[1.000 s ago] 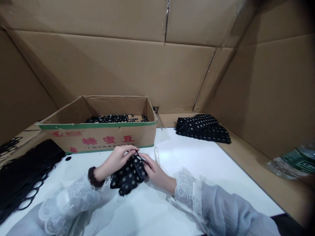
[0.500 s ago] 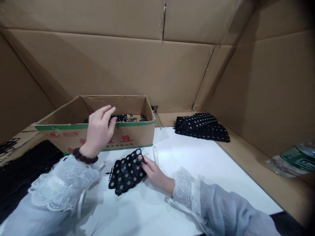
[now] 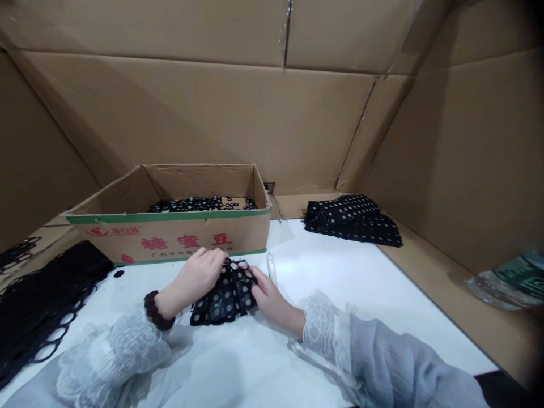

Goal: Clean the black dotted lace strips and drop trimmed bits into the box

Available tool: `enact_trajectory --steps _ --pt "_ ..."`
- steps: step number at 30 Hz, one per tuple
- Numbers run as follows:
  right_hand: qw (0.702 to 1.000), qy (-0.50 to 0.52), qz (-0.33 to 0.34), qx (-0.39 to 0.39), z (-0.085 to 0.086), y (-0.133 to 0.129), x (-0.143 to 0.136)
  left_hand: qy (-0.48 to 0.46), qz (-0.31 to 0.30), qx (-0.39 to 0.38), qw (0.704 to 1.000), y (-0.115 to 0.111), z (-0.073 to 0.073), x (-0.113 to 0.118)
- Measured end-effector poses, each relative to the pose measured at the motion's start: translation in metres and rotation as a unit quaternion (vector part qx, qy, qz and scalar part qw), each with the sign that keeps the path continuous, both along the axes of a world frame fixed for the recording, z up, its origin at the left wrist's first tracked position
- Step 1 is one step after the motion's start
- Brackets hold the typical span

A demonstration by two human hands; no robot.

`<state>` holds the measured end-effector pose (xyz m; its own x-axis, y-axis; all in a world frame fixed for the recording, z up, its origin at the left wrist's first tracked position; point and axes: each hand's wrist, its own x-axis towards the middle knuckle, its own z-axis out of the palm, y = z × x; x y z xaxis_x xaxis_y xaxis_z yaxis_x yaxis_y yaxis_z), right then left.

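Note:
Both hands are on a small black perforated sheet [image 3: 221, 300] whose round holes let the white table show through. My left hand [image 3: 195, 280] pinches its upper edge, fingers closed, with the fingertips partly hidden. At the sheet's upper right, my right hand [image 3: 270, 297] grips the edge between thumb and fingers. The sheet hangs slightly bunched just over the table. Behind my left hand stands an open cardboard box [image 3: 170, 238] with a green rim and red lettering. Inside it lie black pieces with rings [image 3: 191, 204].
More black perforated sheets [image 3: 352, 221] are stacked at the back right. A black pile with loops along its edge [image 3: 46, 300] lies at the left, beside a small black disc [image 3: 119, 273]. A clear plastic tube [image 3: 271, 269] and a green-labelled bottle [image 3: 518, 277] lie to the right. Cardboard walls [image 3: 204, 113] enclose the white table.
My left hand has come down from in front of the box and taken hold of the sheet's upper edge. The sheet is now more bunched. A black disc shows on the table at left.

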<state>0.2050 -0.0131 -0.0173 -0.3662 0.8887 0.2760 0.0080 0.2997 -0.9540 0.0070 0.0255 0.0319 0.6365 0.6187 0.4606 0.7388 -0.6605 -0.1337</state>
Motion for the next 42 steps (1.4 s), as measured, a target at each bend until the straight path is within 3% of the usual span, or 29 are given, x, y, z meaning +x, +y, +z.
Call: enact_trajectory --steps 2,5,7,9,10,12,15,17,20,22,24,26,28,30,33,35,38,40,42 --pt "0.999 -0.012 -0.019 -0.024 -0.002 0.000 -0.001 -0.065 0.086 0.071 0.992 0.009 0.017 -0.007" --pt "0.998 -0.009 -0.018 -0.058 -0.003 -0.001 -0.002 -0.173 0.222 0.170 0.944 0.029 0.058 -0.017" --pt "0.997 0.010 -0.005 -0.072 -0.001 -0.001 -0.002 -0.154 0.235 0.182 0.942 0.044 0.084 -0.021" --pt "0.997 0.025 -0.003 -0.079 0.002 -0.002 -0.001 -0.134 0.233 0.177 0.947 0.054 0.097 -0.020" --pt "0.996 0.028 -0.004 -0.081 0.004 -0.002 -0.001 -0.136 0.225 0.180 0.948 0.054 0.097 -0.018" --pt "0.996 0.031 -0.005 -0.083 0.006 -0.003 0.000 -0.142 0.171 0.186 0.957 0.046 0.083 -0.010" --pt "0.996 0.033 -0.010 -0.077 0.007 -0.002 0.001 -0.051 -0.027 0.113 0.992 0.017 0.041 0.006" --pt "0.997 0.036 -0.019 -0.063 0.006 0.000 0.000 0.019 -0.119 0.023 0.992 -0.004 0.014 0.017" --pt "0.998 0.024 -0.026 -0.043 0.003 0.001 0.000 -0.013 -0.116 -0.090 0.989 -0.019 -0.008 0.025" --pt "0.999 0.003 -0.019 -0.034 0.000 0.002 -0.001 -0.072 -0.080 -0.143 0.984 -0.019 -0.006 0.024" --pt "0.999 -0.019 -0.019 -0.032 -0.002 0.001 -0.001 -0.141 -0.029 -0.158 0.977 -0.013 0.007 0.018" --pt "0.998 -0.030 -0.028 -0.037 -0.003 0.000 -0.001 -0.231 0.049 -0.105 0.966 -0.001 0.029 0.008" --pt "0.999 -0.020 -0.028 -0.042 -0.001 -0.001 0.000 -0.301 0.134 0.005 0.944 0.015 0.054 -0.003" --pt "0.999 0.007 -0.012 -0.052 0.001 -0.002 0.001 -0.277 0.188 0.115 0.935 0.034 0.075 -0.012" --pt "0.997 0.017 -0.013 -0.080 0.003 -0.003 0.001 -0.179 0.199 0.158 0.951 0.051 0.088 -0.017" --pt "0.994 0.010 -0.037 -0.099 0.003 -0.003 0.000 -0.144 0.159 0.176 0.961 0.047 0.080 -0.014" --pt "0.991 0.018 -0.058 -0.116 0.002 -0.003 -0.001 -0.036 -0.024 0.156 0.987 0.022 0.052 -0.002" --pt "0.992 0.024 -0.055 -0.115 0.002 -0.002 -0.002 0.056 -0.122 0.117 0.984 0.005 0.030 0.006" --pt "0.993 0.023 -0.049 -0.105 0.002 -0.002 -0.003 0.109 -0.158 0.090 0.977 -0.007 0.013 0.013"
